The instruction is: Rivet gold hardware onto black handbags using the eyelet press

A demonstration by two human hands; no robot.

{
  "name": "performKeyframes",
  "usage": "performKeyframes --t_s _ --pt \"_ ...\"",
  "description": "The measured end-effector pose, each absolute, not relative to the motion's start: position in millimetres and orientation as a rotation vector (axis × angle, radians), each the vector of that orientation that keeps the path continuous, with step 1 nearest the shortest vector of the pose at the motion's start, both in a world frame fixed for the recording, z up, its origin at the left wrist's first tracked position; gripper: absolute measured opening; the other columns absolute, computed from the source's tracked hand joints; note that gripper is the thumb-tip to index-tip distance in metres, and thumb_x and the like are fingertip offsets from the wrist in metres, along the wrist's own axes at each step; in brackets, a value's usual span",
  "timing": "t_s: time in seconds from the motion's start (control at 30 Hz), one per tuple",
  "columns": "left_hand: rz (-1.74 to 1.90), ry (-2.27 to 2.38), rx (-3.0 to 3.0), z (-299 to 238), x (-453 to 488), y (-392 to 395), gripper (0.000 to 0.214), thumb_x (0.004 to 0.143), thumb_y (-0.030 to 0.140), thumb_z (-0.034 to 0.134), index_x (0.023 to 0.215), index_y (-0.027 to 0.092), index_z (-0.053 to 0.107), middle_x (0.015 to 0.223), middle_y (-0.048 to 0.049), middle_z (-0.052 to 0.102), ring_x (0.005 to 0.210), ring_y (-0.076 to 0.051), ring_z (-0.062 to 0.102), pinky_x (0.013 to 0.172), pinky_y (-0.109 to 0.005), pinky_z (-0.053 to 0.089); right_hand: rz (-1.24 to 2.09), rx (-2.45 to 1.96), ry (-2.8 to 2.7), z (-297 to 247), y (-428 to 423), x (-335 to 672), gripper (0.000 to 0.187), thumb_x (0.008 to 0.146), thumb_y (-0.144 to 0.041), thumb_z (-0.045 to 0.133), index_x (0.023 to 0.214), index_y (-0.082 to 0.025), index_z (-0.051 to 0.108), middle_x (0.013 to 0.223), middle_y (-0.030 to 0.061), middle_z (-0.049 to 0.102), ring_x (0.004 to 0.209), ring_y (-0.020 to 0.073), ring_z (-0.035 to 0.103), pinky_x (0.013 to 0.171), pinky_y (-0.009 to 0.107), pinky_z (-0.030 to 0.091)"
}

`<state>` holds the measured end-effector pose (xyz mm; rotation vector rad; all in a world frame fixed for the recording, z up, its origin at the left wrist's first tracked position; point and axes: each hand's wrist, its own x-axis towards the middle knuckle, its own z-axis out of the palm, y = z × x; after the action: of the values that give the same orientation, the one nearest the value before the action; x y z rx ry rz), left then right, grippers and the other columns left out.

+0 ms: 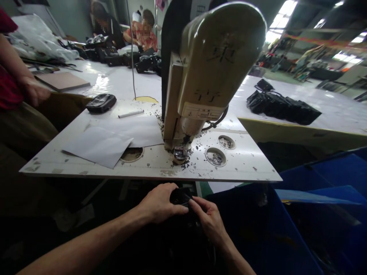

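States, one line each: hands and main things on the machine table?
Black item: held, partly hidden
Left hand: gripping black item
Right hand: pinching its edge
Machine head: untouched
White sheets: flat, overlapping
Left opening: partly covered by sheets
Right openings: uncovered, scraps inside
White pen: lying flat
Black pouch: lying flat, closure unclear

Both hands (158, 205) hold a black item (180, 195) before a white tabletop (243, 156) and machine (220, 57).

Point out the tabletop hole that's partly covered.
The hole left of the machine: paper overlaps it; the two holes on the right are uncovered.
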<state>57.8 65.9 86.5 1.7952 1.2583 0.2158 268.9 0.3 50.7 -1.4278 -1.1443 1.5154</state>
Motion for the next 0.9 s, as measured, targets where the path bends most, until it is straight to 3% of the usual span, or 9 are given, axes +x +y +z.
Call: performKeyframes --t_s 0.13,0.27,0.33,0.6,0.9 --pt "0.125 1.214 1.777 122.1 56.6 101.1 0.042 0.067 0.055 0.081 0.091 0.022 0.075 0.082 -0.0021 0.075 0.077 -0.024 0.067 0.064 -0.03 0.04 1.569 -1.342 -1.048 58.3 17.8 261.4 0.043 0.09 -0.057 0.071 0.104 -0.018 0.08 0.083 0.0049 0.075 0.081 0.0215 0.067 0.071 0.029 0.051" --pt "0.133 1.244 1.87 154.9 54.5 136.7 0.035 0.086 0.055 0.062 0.082 0.022 0.075 0.078 -0.0035 0.074 0.074 -0.023 0.065 0.062 -0.031 0.035 1.598 -1.296 -0.938 66.8 43.3 249.8 0.044 0.087 -0.059 0.073 0.093 -0.016 0.077 0.076 0.0029 0.066 0.07 0.0159 0.056 0.061 0.026 0.045" --pt "0.104 1.246 1.907 164.3 52.2 155.5 0.035 0.088 0.051 0.057 0.078 0.023 0.075 0.075 -0.0031 0.071 0.073 -0.022 0.063 0.063 -0.031 0.035 1.601 -1.286 -0.906 71.2 57.8 243.1 0.045 0.087 -0.059 0.073 0.085 -0.014 0.074 0.071 0.001 0.06 0.065 0.0128 0.049 0.057 0.024 0.039" --pt "-0.133 1.126 1.746 171.2 44.3 224.4 0.032 0.08 0.049 0.064 0.07 0.019 0.07 0.06 0.0027 0.051 0.059 -0.014 0.042 0.057 -0.03 0.029 1.621 -1.28 -0.721 77.4 101.8 222.9 0.053 0.076 -0.064 0.079 0.068 -0.017 0.057 0.06 -0.0052 0.04 0.057 0.0093 0.031 0.051 0.024 0.024" --pt "-0.205 1.121 1.534 138.1 46.4 261.7 0.031 0.065 0.049 0.076 0.073 0.019 0.078 0.072 -0.0007 0.068 0.066 -0.017 0.053 0.062 -0.031 0.039 1.665 -1.315 -0.608 76.0 119.0 220.9 0.054 0.073 -0.065 0.081 0.068 -0.018 0.054 0.062 -0.0059 0.037 0.058 0.0092 0.029 0.052 0.024 0.023"
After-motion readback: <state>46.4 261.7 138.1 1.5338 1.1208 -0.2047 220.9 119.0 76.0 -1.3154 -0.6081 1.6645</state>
